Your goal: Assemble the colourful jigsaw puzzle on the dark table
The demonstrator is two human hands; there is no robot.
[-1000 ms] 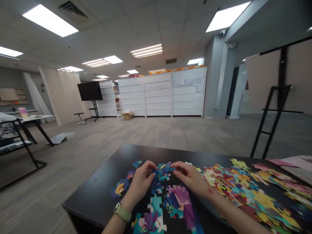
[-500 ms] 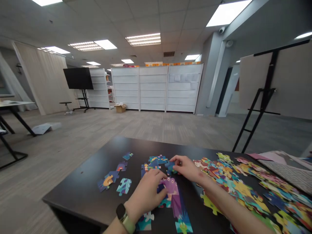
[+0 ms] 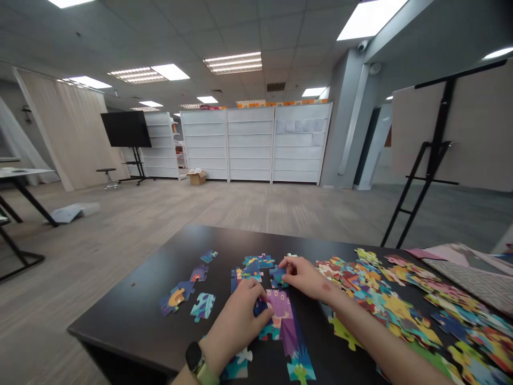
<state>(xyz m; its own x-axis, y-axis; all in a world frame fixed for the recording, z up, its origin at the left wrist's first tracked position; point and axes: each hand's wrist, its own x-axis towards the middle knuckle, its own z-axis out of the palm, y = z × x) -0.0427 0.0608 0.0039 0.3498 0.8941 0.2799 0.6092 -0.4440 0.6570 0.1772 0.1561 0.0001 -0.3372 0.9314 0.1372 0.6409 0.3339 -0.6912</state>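
My left hand, with a watch at the wrist, is closed at the fingertips on the left edge of the purple puzzle section. My right hand pinches a dark blue puzzle piece just above that section. Left of this piece lies a joined blue section, partly behind my left hand. A teal piece sits below my left wrist. On the left of the table are an orange-and-blue joined pair, a striped teal piece and a purple piece.
A large heap of loose puzzle pieces covers the right side of the black table. Beyond it lies a patterned cloth or bag. An easel stand rises behind on the right, and white shelves stand far back.
The blue piece at my right hand sits slightly further left, and a pale piece edge now shows above my right fingers. My left fingers have shifted slightly at the purple section. The view has moved a little.
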